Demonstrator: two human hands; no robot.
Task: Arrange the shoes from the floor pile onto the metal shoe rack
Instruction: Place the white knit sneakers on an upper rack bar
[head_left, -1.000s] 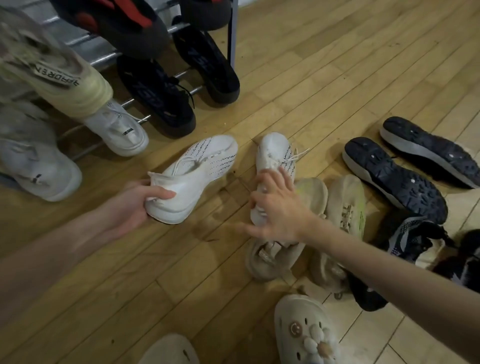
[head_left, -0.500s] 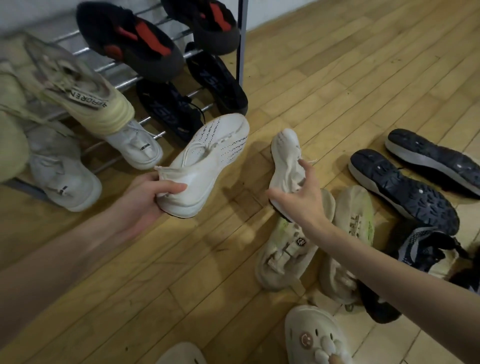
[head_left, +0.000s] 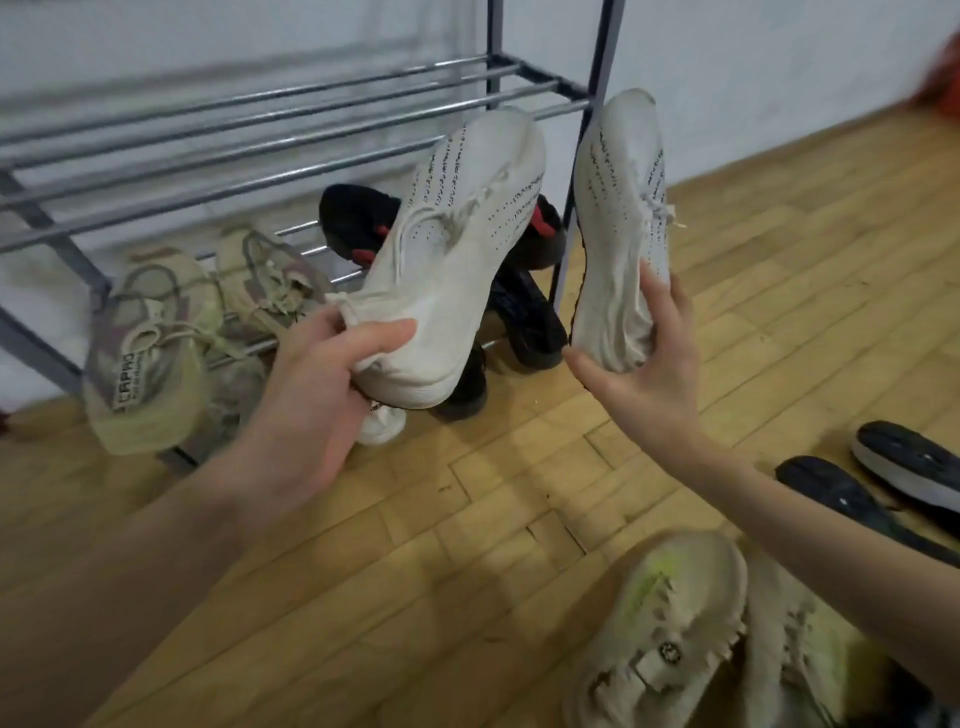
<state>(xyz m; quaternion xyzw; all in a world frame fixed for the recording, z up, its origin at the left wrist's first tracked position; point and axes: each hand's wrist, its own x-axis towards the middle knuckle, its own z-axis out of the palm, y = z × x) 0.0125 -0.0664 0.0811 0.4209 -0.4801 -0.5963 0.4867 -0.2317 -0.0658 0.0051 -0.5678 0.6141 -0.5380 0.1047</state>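
Note:
My left hand (head_left: 317, 384) grips the heel of a white knit sneaker (head_left: 457, 244), toe pointing up toward the rack. My right hand (head_left: 649, 374) holds the matching white sneaker (head_left: 623, 218) by its heel, toe up, just right of the rack's front post. Both shoes are lifted off the floor in front of the metal shoe rack (head_left: 260, 140), whose upper bars beside them are bare. On the lower tiers sit beige sneakers (head_left: 150, 343) and black shoes with red trim (head_left: 358, 218).
Black shoes (head_left: 524, 317) rest on the rack's lowest tier behind the held pair. On the wooden floor at the lower right lie beige sneakers (head_left: 670, 634) and dark shoes sole-up (head_left: 904, 462). A white wall stands behind the rack.
Both hands have lifted the white sneakers off the floor and carried them up toward the rack. My view has tilted up, showing the rack's bare upper bars.

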